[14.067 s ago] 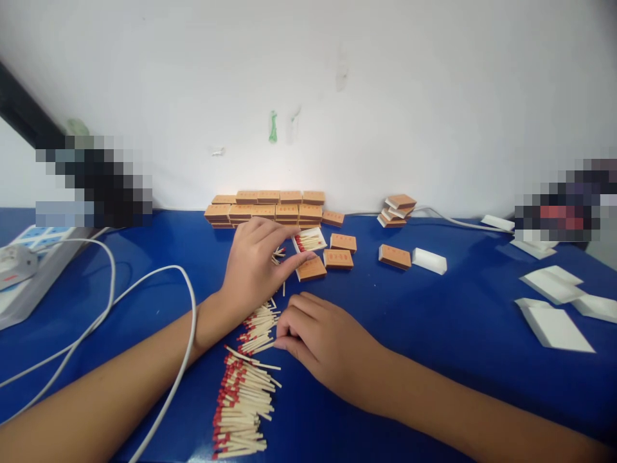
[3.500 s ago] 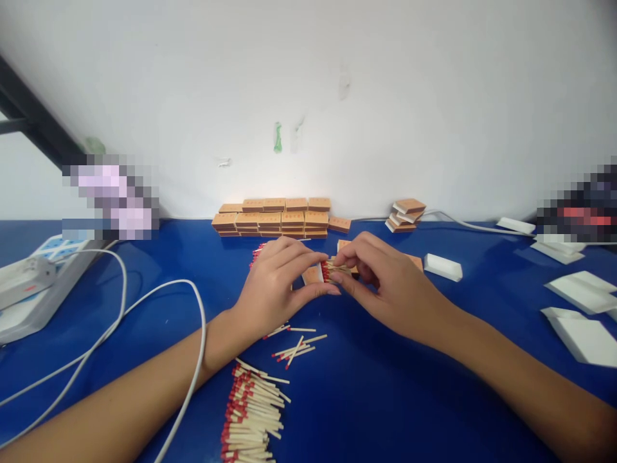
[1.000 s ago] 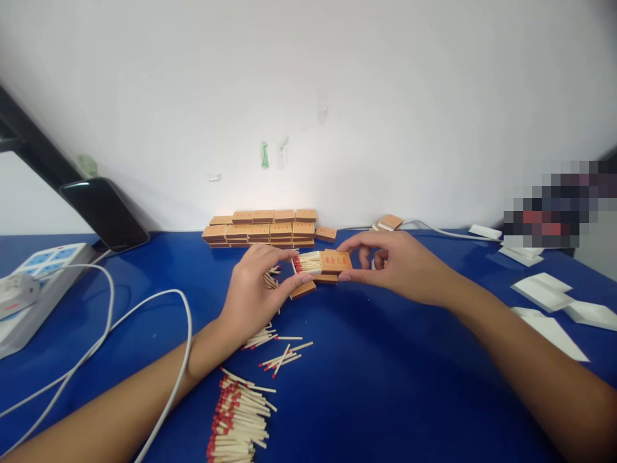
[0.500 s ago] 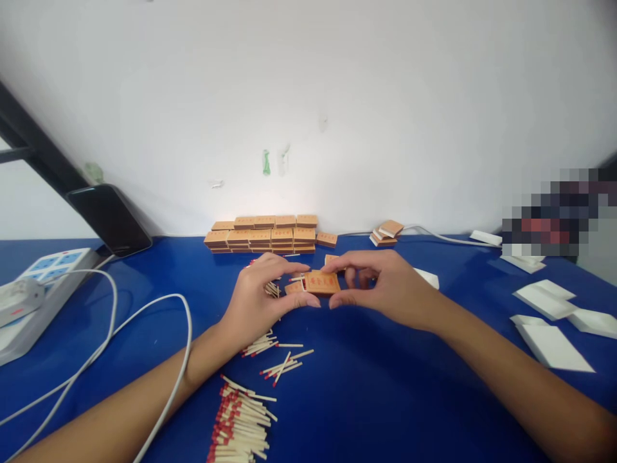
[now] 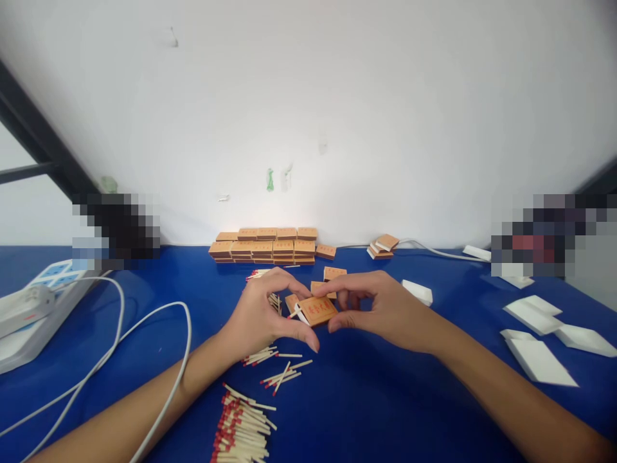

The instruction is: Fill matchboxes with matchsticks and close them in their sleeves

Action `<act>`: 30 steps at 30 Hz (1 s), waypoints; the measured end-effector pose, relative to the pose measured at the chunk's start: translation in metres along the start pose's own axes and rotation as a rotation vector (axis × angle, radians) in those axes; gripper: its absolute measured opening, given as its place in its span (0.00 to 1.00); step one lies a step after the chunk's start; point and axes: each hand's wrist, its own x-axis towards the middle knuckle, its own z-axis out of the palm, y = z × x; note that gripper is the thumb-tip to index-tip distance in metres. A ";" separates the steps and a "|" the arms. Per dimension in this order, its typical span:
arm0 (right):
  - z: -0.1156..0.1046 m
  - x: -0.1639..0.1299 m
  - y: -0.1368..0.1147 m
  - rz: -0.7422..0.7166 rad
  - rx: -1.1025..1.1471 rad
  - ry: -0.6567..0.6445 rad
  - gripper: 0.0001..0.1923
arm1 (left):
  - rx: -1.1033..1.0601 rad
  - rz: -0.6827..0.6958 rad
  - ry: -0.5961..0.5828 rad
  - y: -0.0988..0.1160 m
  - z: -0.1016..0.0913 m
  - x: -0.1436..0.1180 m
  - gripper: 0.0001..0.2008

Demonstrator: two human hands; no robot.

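Matchbox stack (image 5: pixel 265 244) behind hands; matches (image 5: pixel 241 427) in front; probably trays (image 5: pixel 537 350) right.

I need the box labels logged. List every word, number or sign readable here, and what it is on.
Nothing can be read.
Matchbox between left hand and right hand: red print, too blurred to read.
Stacked matchboxes by the wall: red marks, too small.
Power strip: no legible marking.

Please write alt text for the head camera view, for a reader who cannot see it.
Two hands, left hand and right hand, hold a small orange matchbox between their fingertips above a blue table. Loose red-tipped matches lie near the left forearm, and stacked matchboxes stand at the white wall.
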 end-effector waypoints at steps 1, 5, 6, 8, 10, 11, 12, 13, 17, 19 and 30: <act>0.000 0.000 0.001 -0.005 -0.018 0.012 0.20 | 0.023 0.001 0.011 0.001 0.000 0.000 0.27; 0.002 0.002 0.006 -0.014 -0.113 0.131 0.22 | 0.162 0.084 0.022 0.002 -0.006 0.004 0.20; 0.002 0.003 0.007 -0.023 -0.152 0.160 0.25 | 0.206 0.112 0.018 0.000 -0.012 0.007 0.19; 0.001 0.003 0.012 -0.077 -0.279 0.195 0.26 | 0.314 0.128 0.045 -0.008 -0.029 0.015 0.19; -0.001 0.004 0.016 -0.174 -0.439 0.211 0.22 | 0.451 0.058 0.155 -0.021 -0.054 0.023 0.18; -0.002 0.004 0.018 -0.220 -0.512 0.213 0.19 | 0.529 -0.029 0.203 -0.030 -0.068 0.026 0.18; -0.003 0.005 0.020 -0.253 -0.570 0.212 0.18 | 0.602 -0.142 0.259 -0.038 -0.082 0.029 0.19; -0.004 0.005 0.022 -0.272 -0.611 0.209 0.17 | 0.632 -0.207 0.285 -0.047 -0.095 0.031 0.20; -0.008 0.007 0.026 -0.271 -0.661 0.222 0.15 | 0.715 -0.366 0.332 -0.073 -0.127 0.031 0.22; -0.011 0.007 0.027 -0.267 -0.668 0.235 0.15 | 0.732 -0.415 0.324 -0.081 -0.131 0.028 0.23; -0.015 0.008 0.029 -0.257 -0.709 0.253 0.13 | 0.679 -0.551 0.361 -0.099 -0.123 0.029 0.35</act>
